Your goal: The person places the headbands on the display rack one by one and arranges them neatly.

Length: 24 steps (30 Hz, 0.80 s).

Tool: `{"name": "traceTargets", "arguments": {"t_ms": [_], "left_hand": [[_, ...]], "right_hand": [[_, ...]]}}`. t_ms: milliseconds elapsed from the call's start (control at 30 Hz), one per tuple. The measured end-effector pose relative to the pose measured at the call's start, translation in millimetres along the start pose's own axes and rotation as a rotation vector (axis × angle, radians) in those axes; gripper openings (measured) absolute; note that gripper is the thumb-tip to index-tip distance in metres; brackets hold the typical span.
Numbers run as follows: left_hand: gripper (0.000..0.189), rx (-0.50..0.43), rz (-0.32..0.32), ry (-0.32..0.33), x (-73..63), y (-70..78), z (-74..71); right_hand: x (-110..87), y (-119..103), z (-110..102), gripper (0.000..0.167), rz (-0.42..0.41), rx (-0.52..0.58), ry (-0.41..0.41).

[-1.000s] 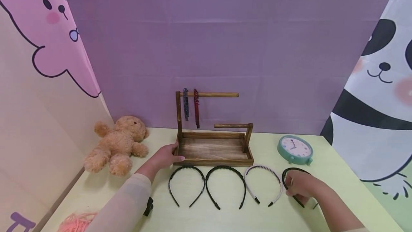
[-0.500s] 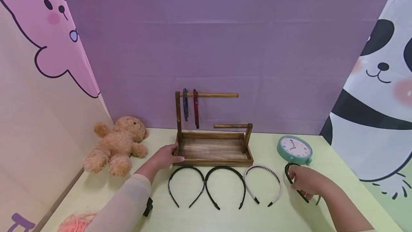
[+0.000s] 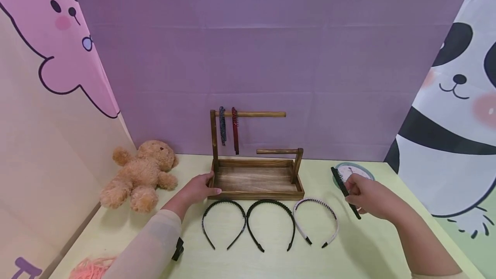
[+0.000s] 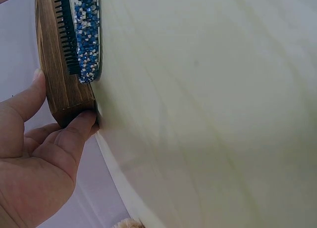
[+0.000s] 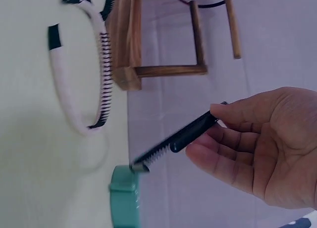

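My right hand (image 3: pixel 368 195) pinches a black toothed headband (image 3: pixel 345 193) above the table, in front of the clock; in the right wrist view that headband (image 5: pixel 190 134) is seen edge-on between thumb and fingers. With my left hand (image 3: pixel 199 187) I grip the left front corner of a wooden stand (image 3: pixel 257 194), thumb over its rim. A blue-patterned headband (image 3: pixel 222 126) and a red one, a headband (image 3: pixel 235 130), hang from the stand's upper bar. In front lie a dark headband (image 3: pixel 224 202) with blue glitter (image 4: pixel 89 37), a black headband (image 3: pixel 271 202) and a white headband (image 3: pixel 336 221).
A teal clock (image 3: pixel 370 172) lies behind my right hand, partly hidden. The stand's shorter lower bar (image 3: pixel 277 151) points left. A teddy bear (image 3: pixel 145 173) lies at the left, pink yarn (image 3: pixel 91 268) at the front left. A purple cloth (image 3: pixel 263 55) hangs behind the table.
My right hand has lifted the black headband off the table, up and slightly left, turning it edge-on. My left hand stays on the stand.
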<state>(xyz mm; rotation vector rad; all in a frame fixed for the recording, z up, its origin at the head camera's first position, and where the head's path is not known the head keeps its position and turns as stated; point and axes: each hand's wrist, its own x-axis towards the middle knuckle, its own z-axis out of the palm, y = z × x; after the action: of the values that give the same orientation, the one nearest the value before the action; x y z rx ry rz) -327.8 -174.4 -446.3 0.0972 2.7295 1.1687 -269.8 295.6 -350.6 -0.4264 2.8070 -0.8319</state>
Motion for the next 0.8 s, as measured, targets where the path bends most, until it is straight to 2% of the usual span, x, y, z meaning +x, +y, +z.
{"name": "traceTargets", "arguments": {"t_ms": [200,433,567,800], "left_hand": [[0.076,-0.002,-0.003,-0.009,1.1,-0.2,1.1],[0.076,0.007,-0.008,-0.006,0.1,0.5,0.3],[0.076,0.01,-0.012,-0.001,-0.4,0.9,-0.3],[0.076,0.002,-0.016,0.001,-0.7,1.0,-0.8]], "right_hand": [[7.2,-15,-5,0.022,-0.069,-0.036,0.085],[21.8,-40,-13,0.024,-0.097,-0.039,0.201],[30.0,-49,-17,0.029,-0.108,0.007,0.228],[44.5,-59,-23,0.033,-0.116,0.016,0.281]]}}
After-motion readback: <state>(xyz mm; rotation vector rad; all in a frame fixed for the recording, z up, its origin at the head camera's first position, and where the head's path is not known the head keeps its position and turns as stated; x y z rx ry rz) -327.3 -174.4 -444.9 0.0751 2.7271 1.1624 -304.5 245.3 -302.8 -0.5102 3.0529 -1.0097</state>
